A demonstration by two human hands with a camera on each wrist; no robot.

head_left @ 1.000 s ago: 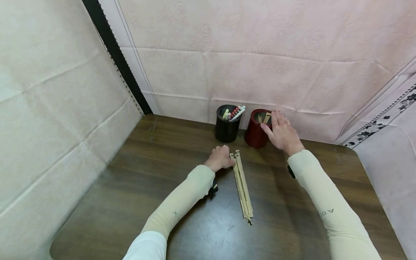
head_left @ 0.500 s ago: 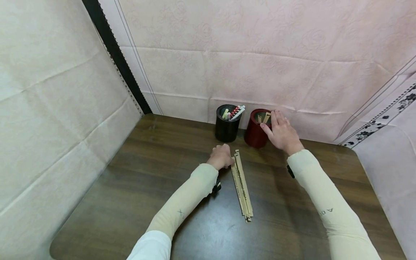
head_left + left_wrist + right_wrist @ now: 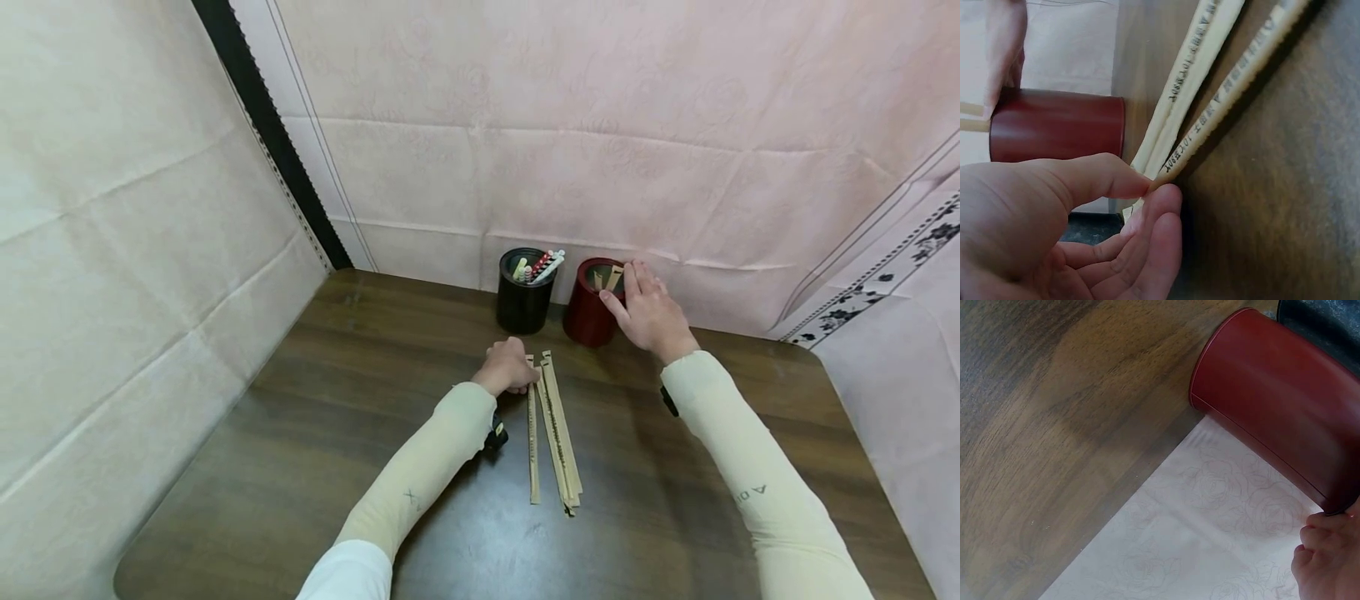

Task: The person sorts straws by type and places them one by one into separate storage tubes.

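Note:
A paper-wrapped straw (image 3: 533, 450) is pinched at its far end between the thumb and fingers of my left hand (image 3: 508, 367). Printing runs along its tan wrapper (image 3: 1229, 94) in the left wrist view. Just right of it, several more wrapped straws (image 3: 558, 433) lie together on the table. My right hand (image 3: 651, 312) touches the right side of a red cup (image 3: 588, 312) at the rim, its fingers straight in the head view and thumb along the front rim. Tan strips (image 3: 613, 277) stick up inside this cup.
A black cup (image 3: 522, 310) with several patterned straws (image 3: 547, 267) stands left of the red cup. Behind both, a pale cloth (image 3: 420, 183) hangs along the back edge of the brown table (image 3: 300, 400). More cloth hangs at either side.
My left hand has drawn one wrapped straw leftward, away from the bunch, so a gap now shows between them. The right hand keeps its place at the red cup.

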